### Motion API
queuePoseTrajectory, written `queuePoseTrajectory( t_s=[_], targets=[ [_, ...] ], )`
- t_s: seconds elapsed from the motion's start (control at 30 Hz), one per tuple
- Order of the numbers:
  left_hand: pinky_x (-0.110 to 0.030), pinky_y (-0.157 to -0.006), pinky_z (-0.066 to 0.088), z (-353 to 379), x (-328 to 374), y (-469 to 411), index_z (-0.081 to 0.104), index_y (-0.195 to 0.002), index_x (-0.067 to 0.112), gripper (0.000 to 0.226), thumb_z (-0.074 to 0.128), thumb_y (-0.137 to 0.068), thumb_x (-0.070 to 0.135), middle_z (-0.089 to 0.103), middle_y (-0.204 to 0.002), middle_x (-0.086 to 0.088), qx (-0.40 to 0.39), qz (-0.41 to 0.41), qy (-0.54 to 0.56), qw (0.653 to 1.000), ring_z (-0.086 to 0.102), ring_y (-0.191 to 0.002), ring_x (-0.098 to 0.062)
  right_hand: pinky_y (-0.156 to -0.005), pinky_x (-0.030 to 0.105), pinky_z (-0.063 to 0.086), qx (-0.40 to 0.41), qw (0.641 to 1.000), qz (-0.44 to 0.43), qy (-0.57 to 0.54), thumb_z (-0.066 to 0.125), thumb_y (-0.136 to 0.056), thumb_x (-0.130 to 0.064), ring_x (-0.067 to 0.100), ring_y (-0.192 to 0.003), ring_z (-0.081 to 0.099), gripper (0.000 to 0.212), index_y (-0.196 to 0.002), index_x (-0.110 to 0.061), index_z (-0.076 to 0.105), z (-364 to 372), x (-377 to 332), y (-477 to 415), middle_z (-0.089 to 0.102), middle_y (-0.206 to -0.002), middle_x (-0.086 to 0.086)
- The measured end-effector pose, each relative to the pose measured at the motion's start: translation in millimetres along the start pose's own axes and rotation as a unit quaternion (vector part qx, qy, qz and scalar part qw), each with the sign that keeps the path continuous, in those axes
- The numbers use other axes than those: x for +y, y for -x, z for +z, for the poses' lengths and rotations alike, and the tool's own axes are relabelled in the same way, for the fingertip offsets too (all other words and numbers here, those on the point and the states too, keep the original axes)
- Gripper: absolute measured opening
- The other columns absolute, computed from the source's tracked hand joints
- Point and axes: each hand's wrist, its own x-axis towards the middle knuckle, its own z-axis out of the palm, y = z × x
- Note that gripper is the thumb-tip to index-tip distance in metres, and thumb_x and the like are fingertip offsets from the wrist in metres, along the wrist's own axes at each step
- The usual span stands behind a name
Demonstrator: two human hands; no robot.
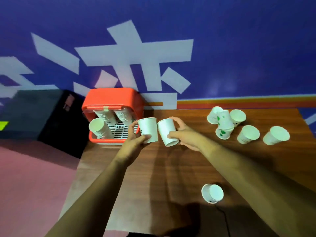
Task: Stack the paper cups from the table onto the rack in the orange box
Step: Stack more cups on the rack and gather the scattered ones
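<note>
**Two cups in hand, just short of the box**

Nearest: lone cup (212,193) sat on the desk (171,177), mouth toward the camera. Couldn't tell if it stood or lay. It was under the line of the right forearm, so a low sweep back could knock it, and a tapered cup rolls in an arc. The desk was dark wood-grain, smooth, slightly glossy.

Mid: left hand (135,139) was curled round the left cup (148,130) and right hand (186,134) round the right cup (167,131). The hands were apart, the cups just beside each other and held above the desk in front of the box. The right cup was tilted, the left nearer upright. Risk: the walls are thin paper, and a hard squeeze would ovalise a rim so it won't nest.

Further right: loose cups (225,122), some piled against each other, two set apart. They were white and conical, some with green print. The pile looked unstable and pulling one could topple the rest.

Far: box (111,100), orange plastic with rounded corners, at the desk's far left corner. Inside was a white slotted rack (119,131) carrying three leaning stacks (106,117). Risks: two cups arriving together would crowd the opening, an off-axis push could tip a stack, and a shove could slide the box toward the edge.
</note>
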Motion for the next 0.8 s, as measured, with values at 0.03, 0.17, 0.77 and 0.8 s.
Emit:
queuePoseTrajectory(
  t_s=[0.03, 0.17, 0.77, 0.8],
  targets=[
    [-0.039, -0.081, 0.059, -13, 5, 5, 0.041, -0.13, 0.03, 0.063, 0.069, -0.078, 0.01, 0.064, -0.122, -0.017, 0.015, 0.003, 0.003, 1.0, 0.066, -0.104, -0.024, -0.092, 0.048, 0.054, -0.002, 1.0, -0.006, 0.0, 0.068, -0.078, -0.013, 0.026, -0.111, 0.061, 0.074, -0.133, -0.052, 0.037, 16, -5, -6, 0.056, -0.127, 0.008],
    [-0.037, -0.08, 0.057, -65, 20, 18, 0.039, -0.134, 0.024, 0.061, 0.071, -0.083, 0.017, 0.072, -0.115, -0.007, 0.064, 0.044, -0.004, 0.997, 0.068, -0.105, -0.022, -0.092, 0.049, 0.055, -0.008, 1.0, -0.026, -0.01, 0.067, -0.084, -0.016, 0.027, -0.108, 0.065, 0.061, -0.128, -0.048, 0.041, 78, -21, -29, 0.061, -0.122, 0.008],
    [-0.028, -0.101, 0.05, -261, 69, -47, 0.043, -0.137, 0.021, 0.072, 0.08, -0.076, 0.012, 0.055, -0.133, -0.002, 0.11, 0.188, -0.201, 0.955, 0.056, -0.121, -0.008, -0.066, 0.018, 0.051, 0.154, 0.983, -0.087, 0.04, 0.074, -0.082, -0.003, 0.007, -0.086, 0.058, 0.046, -0.12, -0.009, 0.049, 216, -52, -110, 0.059, -0.102, 0.0],
    [-0.034, -0.103, 0.051, -265, 66, -53, 0.044, -0.137, 0.021, 0.072, 0.081, -0.075, 0.013, 0.054, -0.135, -0.005, 0.104, 0.192, -0.213, 0.952, 0.056, -0.124, -0.014, -0.063, 0.013, 0.05, 0.161, 0.982, -0.09, 0.045, 0.074, -0.081, -0.002, 0.004, -0.084, 0.057, 0.048, -0.121, -0.009, 0.048, 219, -53, -113, 0.058, -0.101, -0.002]
  ],
)
